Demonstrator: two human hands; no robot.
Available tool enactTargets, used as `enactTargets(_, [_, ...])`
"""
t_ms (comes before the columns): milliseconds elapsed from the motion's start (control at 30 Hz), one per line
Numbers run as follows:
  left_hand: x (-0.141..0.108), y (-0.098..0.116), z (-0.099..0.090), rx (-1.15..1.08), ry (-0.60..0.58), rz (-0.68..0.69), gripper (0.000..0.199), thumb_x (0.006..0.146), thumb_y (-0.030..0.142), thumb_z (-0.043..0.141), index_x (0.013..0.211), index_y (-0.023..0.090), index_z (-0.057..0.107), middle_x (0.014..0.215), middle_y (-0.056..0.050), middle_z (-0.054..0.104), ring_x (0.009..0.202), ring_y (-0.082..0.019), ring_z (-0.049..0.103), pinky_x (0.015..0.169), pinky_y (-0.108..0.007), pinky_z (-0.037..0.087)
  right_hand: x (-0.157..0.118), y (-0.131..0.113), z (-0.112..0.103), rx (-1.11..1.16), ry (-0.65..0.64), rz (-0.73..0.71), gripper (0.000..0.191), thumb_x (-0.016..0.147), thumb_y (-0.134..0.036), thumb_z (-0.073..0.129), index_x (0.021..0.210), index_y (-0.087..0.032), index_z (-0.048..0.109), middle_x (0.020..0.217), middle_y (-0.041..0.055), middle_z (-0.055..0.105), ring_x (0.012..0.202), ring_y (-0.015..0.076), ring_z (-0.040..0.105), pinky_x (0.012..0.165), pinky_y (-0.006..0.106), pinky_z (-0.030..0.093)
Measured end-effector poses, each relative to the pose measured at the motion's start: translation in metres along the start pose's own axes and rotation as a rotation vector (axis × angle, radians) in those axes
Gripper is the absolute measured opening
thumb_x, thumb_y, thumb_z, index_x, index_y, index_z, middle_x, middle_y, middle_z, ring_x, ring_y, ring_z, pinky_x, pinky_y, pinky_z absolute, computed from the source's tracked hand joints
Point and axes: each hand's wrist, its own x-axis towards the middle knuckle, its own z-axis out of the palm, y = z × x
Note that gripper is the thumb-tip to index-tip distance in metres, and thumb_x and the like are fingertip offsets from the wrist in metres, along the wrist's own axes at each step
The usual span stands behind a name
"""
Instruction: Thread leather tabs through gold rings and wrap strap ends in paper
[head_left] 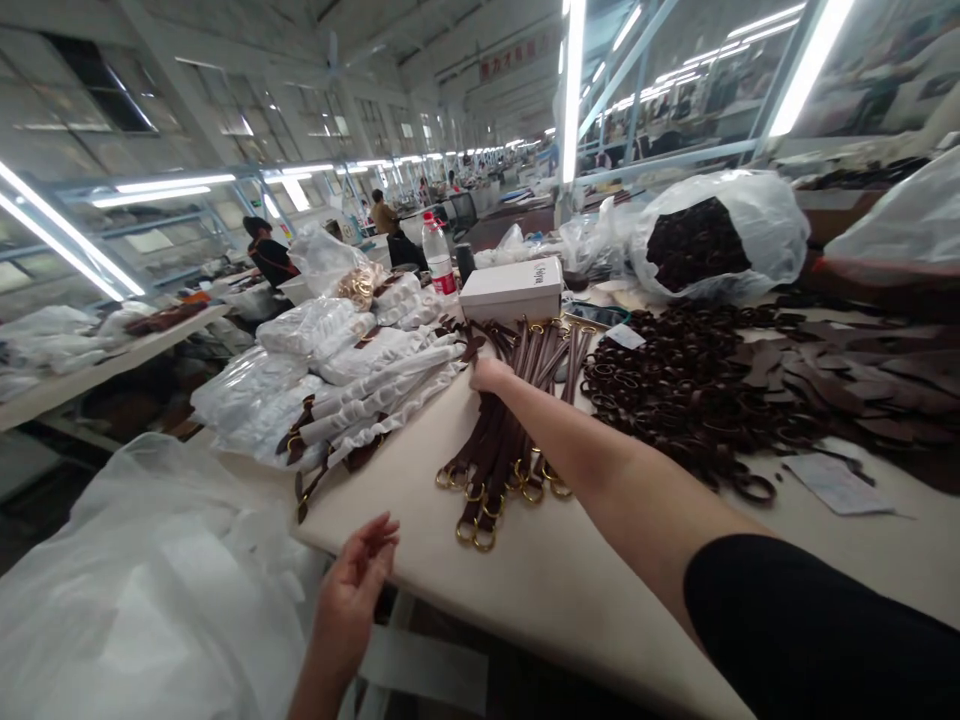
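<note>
My right hand (491,374) reaches across to the far end of a bundle of dark brown leather straps (487,440). Its fingers are curled closed at the strap ends, partly hidden from me. Gold D-shaped rings (475,537) finish the near ends of these straps, fanned out on the pale tabletop (420,500). My left hand (358,570) hovers by the table's front edge, holding nothing, its fingers loosely stretched and somewhat apart. To the left of the bundle lie straps wrapped in white padding (375,405), some with brown ends and gold buckles showing.
A white box (511,290) stands behind the straps, beside a red-capped bottle (438,255). Brown leather loops (667,385) and flat pieces (877,385) are heaped at right. A clear bag (772,235) sits behind them. White plastic sheeting (157,590) bulges at lower left.
</note>
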Motion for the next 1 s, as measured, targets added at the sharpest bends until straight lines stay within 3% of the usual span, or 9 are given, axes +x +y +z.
enactTargets(167, [0.100,0.019,0.003,0.788,0.059,0.393,0.041,0.091,0.031,0.049,0.126,0.016,0.062,0.128,-0.014,0.066,0.114,-0.028,0.062,0.103,-0.042,0.047,-0.008,0.000,-0.023,0.436,0.041,0.054,0.018,0.097,-0.027,0.062,0.091,-0.010,0.062,0.078,0.0010,0.063,0.064,0.0102,0.060,0.063,0.024,0.053])
enactTargets(267, [0.149,0.027,0.023,1.045,0.036,0.459,0.044,0.089,0.021,0.048,0.130,0.010,0.059,0.132,-0.017,0.063,0.124,-0.030,0.055,0.110,-0.041,0.038,-0.020,-0.004,-0.059,0.704,0.127,-0.044,0.011,0.097,-0.016,0.058,0.088,-0.011,0.059,0.071,-0.0010,0.060,0.057,0.0055,0.054,0.060,0.017,0.049])
enactTargets(400, [0.181,0.031,0.049,1.122,0.039,0.394,0.036,0.085,0.019,0.055,0.117,0.009,0.068,0.110,-0.022,0.070,0.112,-0.038,0.059,0.099,-0.049,0.043,-0.056,-0.001,-0.125,0.962,0.198,-0.189,0.008,0.096,-0.019,0.057,0.089,-0.014,0.058,0.074,-0.0017,0.062,0.060,0.0058,0.057,0.063,0.017,0.050])
enactTargets(500, [0.196,0.039,0.060,1.130,0.018,0.336,0.022,0.083,0.014,0.055,0.093,0.011,0.075,0.095,-0.021,0.072,0.104,-0.039,0.063,0.093,-0.049,0.046,-0.103,0.011,-0.168,1.206,0.088,-0.334,0.014,0.098,-0.024,0.054,0.090,-0.014,0.059,0.069,-0.0017,0.059,0.055,0.0069,0.054,0.057,0.019,0.049])
enactTargets(667, [0.216,0.088,0.083,1.012,0.076,0.283,0.027,0.086,0.017,0.052,0.101,0.009,0.073,0.111,-0.025,0.070,0.111,-0.040,0.062,0.092,-0.050,0.047,-0.202,0.039,-0.192,1.145,-0.136,-0.396,0.019,0.096,-0.029,0.060,0.102,-0.011,0.064,0.061,-0.0045,0.051,0.040,0.0035,0.035,0.038,0.017,0.031])
enactTargets(800, [0.166,0.130,0.114,0.791,0.007,0.320,0.051,0.098,0.047,0.035,0.105,0.012,0.072,0.109,-0.019,0.073,0.107,-0.032,0.066,0.091,-0.041,0.049,-0.263,0.056,-0.176,1.128,-0.220,-0.334,0.036,0.093,-0.035,0.064,0.120,-0.012,0.062,0.058,-0.0045,0.053,0.037,0.0044,0.034,0.034,0.018,0.024])
enactTargets(867, [0.109,0.136,0.129,0.374,-0.399,0.209,0.078,0.096,0.068,0.018,0.092,0.014,0.074,0.092,-0.016,0.075,0.086,-0.026,0.071,0.079,-0.036,0.054,-0.287,0.062,-0.163,1.110,-0.303,-0.279,0.042,0.092,-0.043,0.065,0.121,-0.014,0.062,0.056,-0.0041,0.053,0.036,0.0052,0.034,0.033,0.018,0.022])
enactTargets(933, [0.043,0.133,0.140,-0.232,-0.863,-0.033,0.090,0.082,0.087,0.025,0.107,0.014,0.072,0.099,-0.017,0.075,0.093,-0.030,0.071,0.080,-0.040,0.055,-0.310,0.066,-0.147,1.041,-0.471,-0.225,0.047,0.090,-0.054,0.064,0.117,-0.015,0.065,0.056,-0.0024,0.056,0.036,0.0057,0.035,0.032,0.019,0.022])
enactTargets(1000, [-0.014,0.126,0.146,-0.655,-0.945,-0.217,0.088,0.077,0.088,0.041,0.125,0.019,0.065,0.112,-0.015,0.073,0.103,-0.031,0.069,0.085,-0.041,0.054,-0.332,0.070,-0.130,0.949,-0.655,-0.184,0.053,0.090,-0.062,0.060,0.117,-0.017,0.065,0.059,-0.0002,0.059,0.038,0.0061,0.038,0.034,0.018,0.025])
